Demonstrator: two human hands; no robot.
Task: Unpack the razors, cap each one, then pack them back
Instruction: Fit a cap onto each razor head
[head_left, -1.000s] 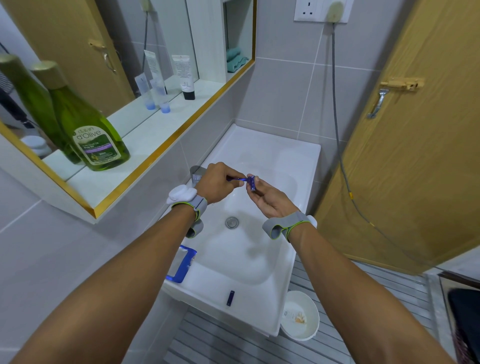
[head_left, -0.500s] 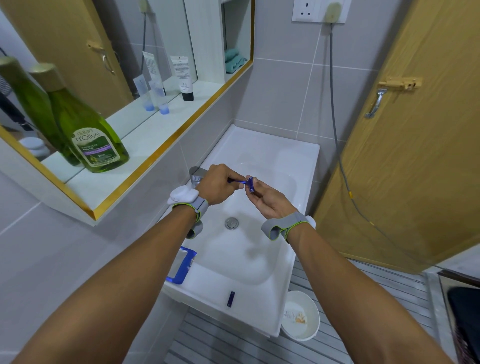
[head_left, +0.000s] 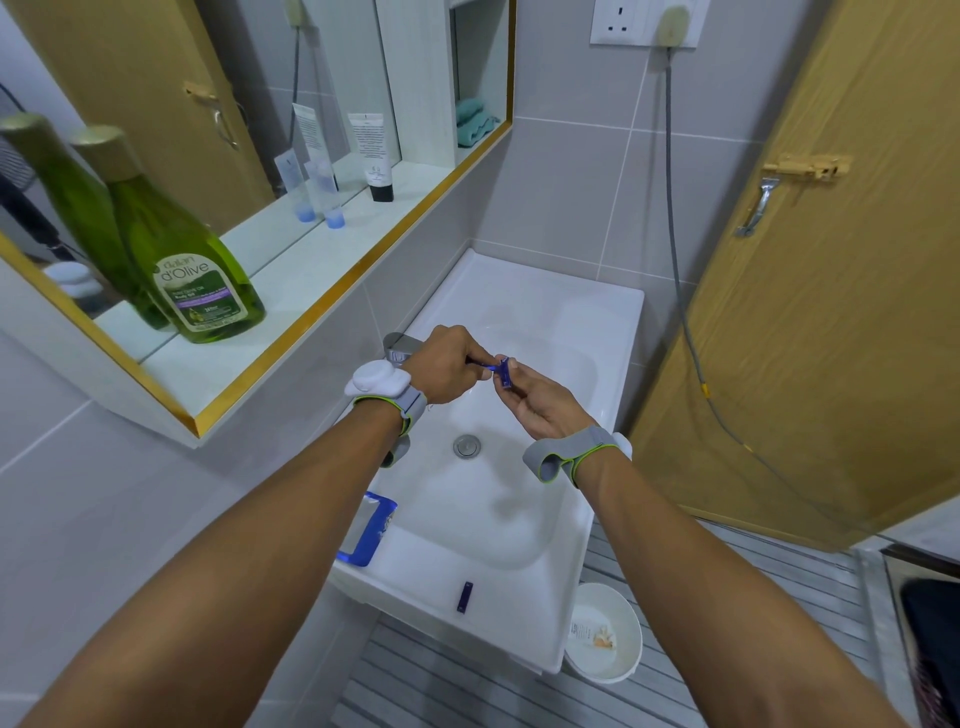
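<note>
Now, green bottle (head_left: 202, 270): it stands upright at the left of the frame on the white shelf (head_left: 291, 296) below the mirror, and its reflection shows in the glass behind it.
Tubes (head_left: 332, 200): two small ones with blue caps stand cap-down further along the shelf, upper centre-left. A white tube with a black cap (head_left: 376, 161) stands just to their right.
Blue packet (head_left: 366, 530): it lies on the left edge of the sink (head_left: 524, 291), lower centre-left, next to my left forearm in the picture.
Left hand (head_left: 447, 366): it is at mid-frame over the basin, back facing up, fingers curled tight round the razor's handle. A grey band with a white puck (head_left: 384, 387) sits on the wrist.
Razor (head_left: 501, 370): I hold it in the air between both hands, above the drain (head_left: 466, 446). The handle is mostly hidden in my left fist and the blue head pokes out to the right. I cannot tell whether a cap sits on the head.
Dark blue piece (head_left: 465, 596): small, it lies alone on the sink's near rim, lower centre, well apart from my hands.
Right hand (head_left: 540, 405): it is just right of the razor, palm turned up. Thumb and forefinger pinch the blue head, and the other fingers are loosely curled.
White bowl (head_left: 605, 631): it sits on the striped floor beside the sink's lower right corner.
Wooden door (head_left: 831, 338): it fills the right of the frame and has a metal handle (head_left: 753, 208). A grey cable (head_left: 675, 249) hangs from the wall socket beside it.
</note>
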